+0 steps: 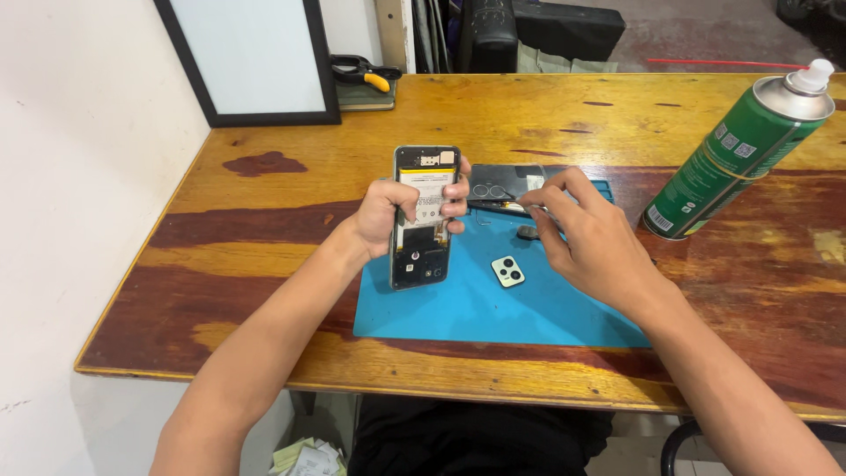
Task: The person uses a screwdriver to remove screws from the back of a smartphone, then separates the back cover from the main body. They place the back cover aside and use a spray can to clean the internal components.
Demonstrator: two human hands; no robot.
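My left hand (392,211) grips an opened phone (425,220) with its back removed, battery and circuit boards showing, standing tilted on the blue work mat (467,308). My right hand (586,238) hovers over the mat's far edge, fingertips pinching a thin tool or small part near the dark back cover (502,187) that lies flat there. A small pale green camera module frame (508,271) rests on the mat between my hands. A small dark piece (527,233) lies by my right fingers.
A green spray can (736,154) with a white nozzle stands tilted at the right on the wooden table (264,203). A black-framed board (256,57) leans on the wall at the back left, with yellow-handled pliers (363,72) beside it.
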